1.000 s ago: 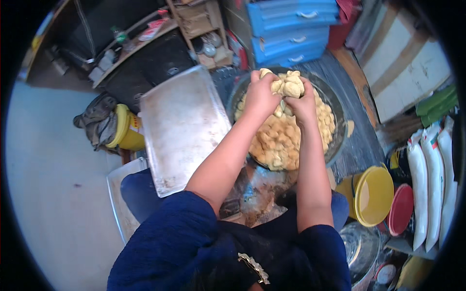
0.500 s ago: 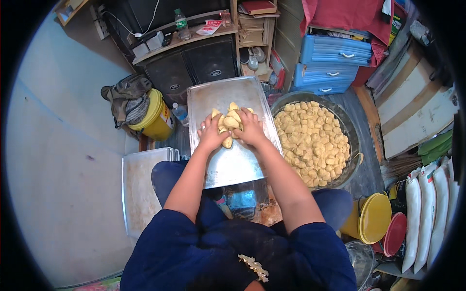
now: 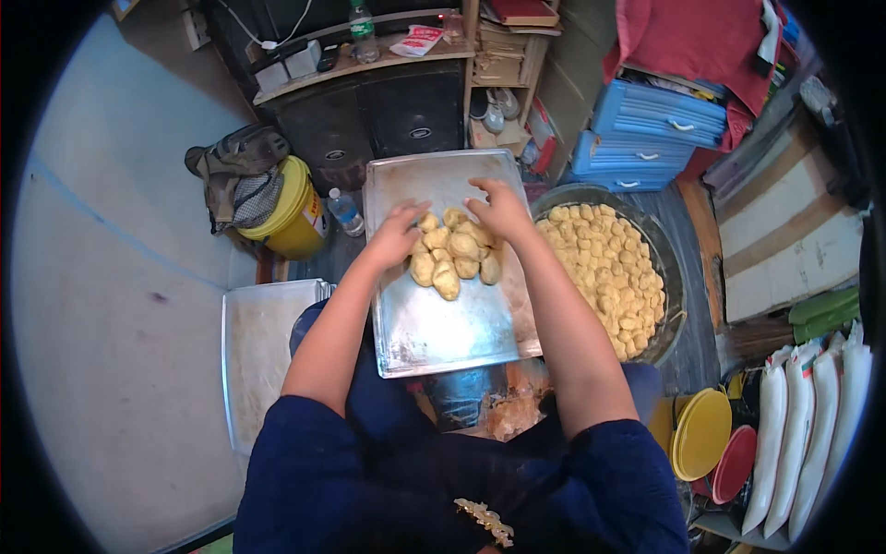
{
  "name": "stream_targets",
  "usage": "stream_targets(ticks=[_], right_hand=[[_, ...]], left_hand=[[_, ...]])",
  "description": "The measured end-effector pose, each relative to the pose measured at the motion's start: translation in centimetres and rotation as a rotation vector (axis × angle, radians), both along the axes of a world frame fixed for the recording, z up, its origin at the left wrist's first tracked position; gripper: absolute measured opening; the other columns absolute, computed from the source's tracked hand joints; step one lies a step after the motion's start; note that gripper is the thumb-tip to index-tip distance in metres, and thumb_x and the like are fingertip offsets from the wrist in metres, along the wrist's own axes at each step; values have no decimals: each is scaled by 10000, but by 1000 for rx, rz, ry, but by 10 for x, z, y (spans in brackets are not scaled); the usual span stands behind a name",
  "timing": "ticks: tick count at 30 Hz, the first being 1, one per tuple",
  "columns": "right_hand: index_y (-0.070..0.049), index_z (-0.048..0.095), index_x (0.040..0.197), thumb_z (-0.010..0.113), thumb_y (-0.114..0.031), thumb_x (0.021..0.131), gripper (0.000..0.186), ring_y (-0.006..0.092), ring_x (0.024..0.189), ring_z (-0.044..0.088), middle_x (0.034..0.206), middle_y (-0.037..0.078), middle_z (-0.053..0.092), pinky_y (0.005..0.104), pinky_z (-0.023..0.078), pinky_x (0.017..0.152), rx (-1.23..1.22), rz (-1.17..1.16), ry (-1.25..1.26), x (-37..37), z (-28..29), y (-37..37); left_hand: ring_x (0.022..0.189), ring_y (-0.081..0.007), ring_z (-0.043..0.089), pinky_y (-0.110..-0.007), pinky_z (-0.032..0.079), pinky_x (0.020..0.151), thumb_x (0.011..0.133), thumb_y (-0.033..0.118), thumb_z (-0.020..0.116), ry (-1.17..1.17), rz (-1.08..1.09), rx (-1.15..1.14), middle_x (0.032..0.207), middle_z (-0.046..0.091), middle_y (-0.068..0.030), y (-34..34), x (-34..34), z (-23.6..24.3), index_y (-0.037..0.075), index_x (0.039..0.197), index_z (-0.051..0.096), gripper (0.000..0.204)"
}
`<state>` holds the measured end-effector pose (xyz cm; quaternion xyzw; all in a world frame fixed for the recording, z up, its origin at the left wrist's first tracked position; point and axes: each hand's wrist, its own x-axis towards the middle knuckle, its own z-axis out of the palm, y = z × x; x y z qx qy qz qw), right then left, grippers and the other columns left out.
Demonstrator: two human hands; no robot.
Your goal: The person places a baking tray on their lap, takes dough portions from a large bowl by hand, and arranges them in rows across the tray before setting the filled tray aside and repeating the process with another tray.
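A heap of yellowish dough pieces (image 3: 447, 279) lies in the middle of a silver metal baking tray (image 3: 443, 343) in front of me. At the heap's left side is my left hand (image 3: 397, 236), its fingers spread and holding nothing. My right hand (image 3: 503, 210) hovers over the heap's far right edge, fingers apart and bent, with nothing in it. To the right of the tray stands a large round dark basin (image 3: 678, 284) full of many similar dough pieces (image 3: 609, 268); my right forearm covers part of it.
More metal trays (image 3: 268, 342) are stacked at the left. Behind them stands a yellow bucket (image 3: 300, 208) with a bag on it, beside a plastic bottle (image 3: 345, 212). Blue drawers (image 3: 646, 138) rise behind the basin. Yellow (image 3: 701, 434) and red (image 3: 736, 464) buckets and white sacks (image 3: 771, 443) sit at the right.
Both hands have let go of the gathered dough pieces and lifted apart, the right one farther away and upward. The pieces now lie loose in a wider heap. The view has shifted slightly.
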<state>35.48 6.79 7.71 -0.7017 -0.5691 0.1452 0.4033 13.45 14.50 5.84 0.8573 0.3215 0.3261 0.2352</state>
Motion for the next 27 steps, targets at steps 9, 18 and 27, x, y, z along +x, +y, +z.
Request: stream_targets(ticks=[9,18,27], right_hand=[[-70,629,1105,697,-201,687,444,321,867,636,891,178,668,392,498,796,-165,234,42,-22,7,91],[-83,594,1177,679,-204,760,442,367,1008,577,1086,189,593,416,465,883,-160,79,-336,-35,4,104],[-98,605,1127,713,-255,709,459,298,981,601,1012,181,615,403,466,856,-420,646,-147,-49,10,41]], left_hand=[[870,-260,614,-354,486,769,719,83,688,-124,64,-176,937,612,-145,70,5,-9,5,978,616,280],[930,-347,595,-387,479,825,724,55,660,-30,196,-80,1041,587,-177,101,14,-18,7,964,659,245],[1030,-360,565,-400,469,879,744,14,624,-72,198,-24,1112,564,-171,92,20,-14,-9,963,656,222]])
